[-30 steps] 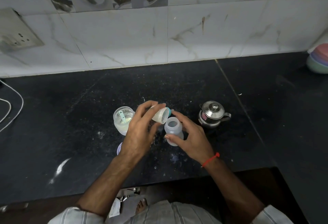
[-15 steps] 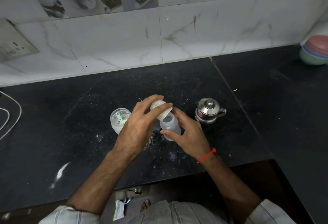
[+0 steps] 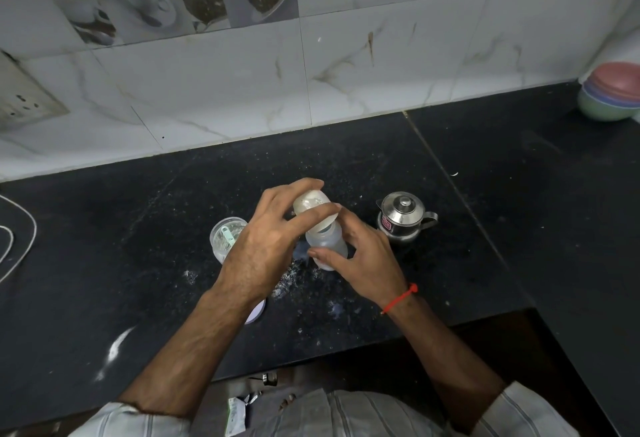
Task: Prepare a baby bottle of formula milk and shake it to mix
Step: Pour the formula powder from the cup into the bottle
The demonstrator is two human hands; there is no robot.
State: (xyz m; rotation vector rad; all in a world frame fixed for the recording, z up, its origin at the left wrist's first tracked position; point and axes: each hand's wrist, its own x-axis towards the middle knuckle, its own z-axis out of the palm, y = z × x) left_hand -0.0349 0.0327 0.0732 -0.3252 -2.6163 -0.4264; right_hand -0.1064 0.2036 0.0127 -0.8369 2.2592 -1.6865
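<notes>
A small translucent plastic baby bottle [image 3: 327, 246] stands upright on the black speckled stone bench [image 3: 138, 228], between the two hands. The right hand [image 3: 367, 263] curls round its body from the right, thumb on the near side. The left hand [image 3: 263, 246] grips a clear domed cap [image 3: 313, 209] at the bottle's mouth, tilted slightly; whether it is seated I cannot tell. The bottle looks cloudy and pale. Just left of the left hand stands a clear round plastic container [image 3: 225, 237] with a pale green scoop [image 3: 227, 234] inside. To the right sits a small shiny steel lidded jug [image 3: 403, 218]. White powder [image 3: 287, 280] is scattered on the bench near the bottle.
</notes>
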